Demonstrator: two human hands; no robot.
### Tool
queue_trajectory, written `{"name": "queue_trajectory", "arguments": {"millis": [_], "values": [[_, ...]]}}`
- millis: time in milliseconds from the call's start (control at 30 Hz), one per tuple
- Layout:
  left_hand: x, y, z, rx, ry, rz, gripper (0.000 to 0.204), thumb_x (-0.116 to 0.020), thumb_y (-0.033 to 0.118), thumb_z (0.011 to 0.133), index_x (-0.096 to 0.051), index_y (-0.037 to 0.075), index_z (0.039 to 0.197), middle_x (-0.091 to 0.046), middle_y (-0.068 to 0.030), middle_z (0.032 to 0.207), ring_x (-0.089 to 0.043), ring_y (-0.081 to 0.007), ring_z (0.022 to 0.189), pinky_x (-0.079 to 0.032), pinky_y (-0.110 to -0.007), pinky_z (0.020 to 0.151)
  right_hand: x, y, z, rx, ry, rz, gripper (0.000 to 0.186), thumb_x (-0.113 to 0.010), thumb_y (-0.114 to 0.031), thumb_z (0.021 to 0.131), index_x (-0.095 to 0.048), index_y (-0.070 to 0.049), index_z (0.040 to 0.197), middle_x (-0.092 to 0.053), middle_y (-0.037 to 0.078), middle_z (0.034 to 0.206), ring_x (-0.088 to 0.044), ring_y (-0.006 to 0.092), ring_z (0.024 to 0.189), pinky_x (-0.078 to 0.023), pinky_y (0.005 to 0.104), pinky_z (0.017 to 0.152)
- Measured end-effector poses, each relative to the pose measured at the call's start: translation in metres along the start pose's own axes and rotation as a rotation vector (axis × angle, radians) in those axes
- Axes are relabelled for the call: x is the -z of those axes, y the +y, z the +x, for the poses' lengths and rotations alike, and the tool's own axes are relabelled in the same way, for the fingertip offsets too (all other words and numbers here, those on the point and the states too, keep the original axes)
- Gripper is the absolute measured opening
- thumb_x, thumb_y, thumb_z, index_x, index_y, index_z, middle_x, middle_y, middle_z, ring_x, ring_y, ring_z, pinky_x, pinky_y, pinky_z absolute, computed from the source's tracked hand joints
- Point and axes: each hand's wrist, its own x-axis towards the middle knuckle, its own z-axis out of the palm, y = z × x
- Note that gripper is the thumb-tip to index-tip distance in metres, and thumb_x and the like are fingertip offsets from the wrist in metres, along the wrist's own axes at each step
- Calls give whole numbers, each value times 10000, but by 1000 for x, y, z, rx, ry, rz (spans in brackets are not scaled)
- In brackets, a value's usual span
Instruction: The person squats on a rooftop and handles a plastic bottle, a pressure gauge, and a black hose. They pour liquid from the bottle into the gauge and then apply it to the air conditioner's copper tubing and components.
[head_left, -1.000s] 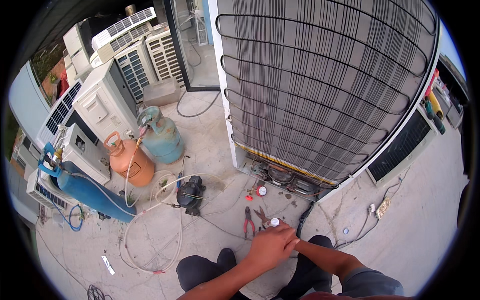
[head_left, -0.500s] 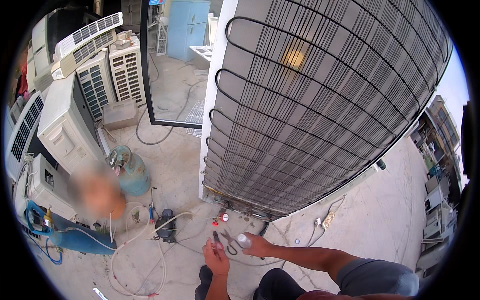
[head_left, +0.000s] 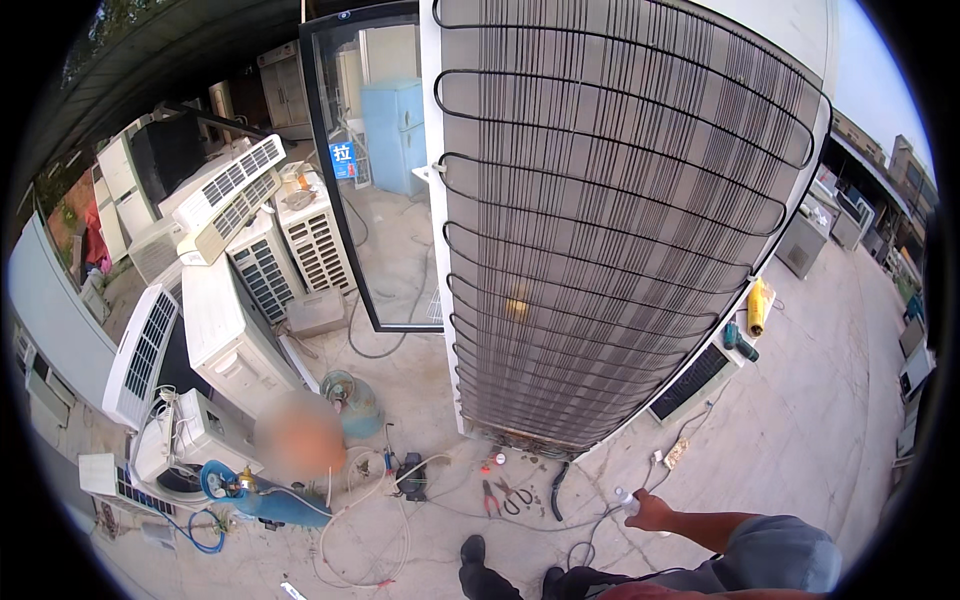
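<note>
My right hand [head_left: 650, 514], near the lower right, is wrapped round a small white bottle [head_left: 628, 501] above the concrete. My left hand is out of view. Red-handled pliers [head_left: 489, 500] and dark scissors [head_left: 509, 498] lie left of the bottle on the ground [head_left: 450, 548], by a red gauge [head_left: 499, 460], a black compressor [head_left: 411, 477] and pale hoses. A tall white appliance stands over them, its back covered by a black coiled condenser [head_left: 610, 220], with an open glass door [head_left: 385, 270] at its left.
At left are stacked air-conditioner units [head_left: 232, 335], a blurred orange cylinder [head_left: 300, 440], a teal cylinder [head_left: 358, 410] and a long blue cylinder [head_left: 300, 508]. At right lie drills [head_left: 740, 342], a yellow tube [head_left: 756, 308] and a power strip [head_left: 678, 452]. More old appliances [head_left: 800, 245] line the yard.
The view has risen and widened. My left hand, near the pliers half a second ago, has left the view; my right hand has moved rightward, away from the tools, still holding the bottle.
</note>
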Motion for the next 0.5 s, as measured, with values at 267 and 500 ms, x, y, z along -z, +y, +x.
{"name": "queue_trajectory", "arguments": {"millis": [267,500], "values": [[21,-96,1,-497,-757,1172,217,-676,279,879,-724,135,1033,-732,-93,1081,-689,-269,979,-573,-462,765,30,2,-49,-32,174,164,694,-817,-401,672,-602,24,1177,-688,261,1122,-660,423,1067,-533,467,933],[-17,-30,118,417,-919,-254,245,-580,208,927,-667,70,1110,-625,-94,821,-591,-241,710,-540,-414,634,39,-1,-89,-323,432,313,630,-813,-230,656,-555,21,1174,-695,228,1073,-681,391,1031,-552,443,900]]}}
